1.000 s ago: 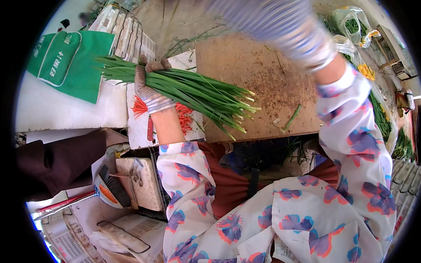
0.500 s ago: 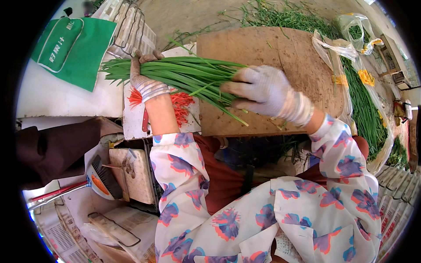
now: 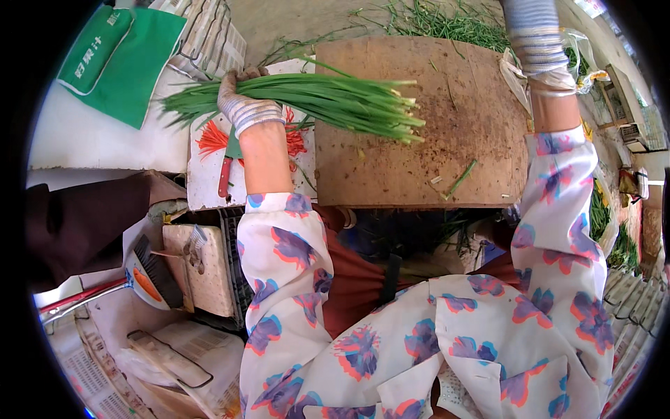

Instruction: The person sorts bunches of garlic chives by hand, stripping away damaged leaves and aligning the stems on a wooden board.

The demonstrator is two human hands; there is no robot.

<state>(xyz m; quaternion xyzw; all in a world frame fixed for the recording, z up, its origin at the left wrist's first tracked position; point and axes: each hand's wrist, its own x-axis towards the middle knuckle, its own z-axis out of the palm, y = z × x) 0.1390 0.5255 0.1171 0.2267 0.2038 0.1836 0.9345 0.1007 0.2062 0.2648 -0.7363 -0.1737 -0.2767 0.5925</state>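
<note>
My left hand [image 3: 234, 94], in a dirty striped work glove, is wrapped round a bundle of long green chives [image 3: 328, 98]. The leaf tips stick out on its left, and the pale cut ends point right over the brown board [image 3: 419, 164]. My right hand [image 3: 536, 31], gloved as well, stretches far forward at the top right. Its fingers lie beyond the upper edge of the picture. Below my left hand, a knife [image 3: 225, 174] with a red handle rests on a white board [image 3: 202, 185] beside red ties [image 3: 211, 140].
A green bag [image 3: 129, 66] lies on the white surface at left. Loose greens [image 3: 447, 24] are heaped on the floor beyond the brown board. A brush [image 3: 150, 272] and a beige block [image 3: 209, 269] stand at lower left. Chives in clear plastic [image 3: 600, 213] sit at right.
My right hand has left the chives and moved forward and right, to the picture's top edge. The bundle's cut ends now show, and the knife has come into view below my left wrist.
</note>
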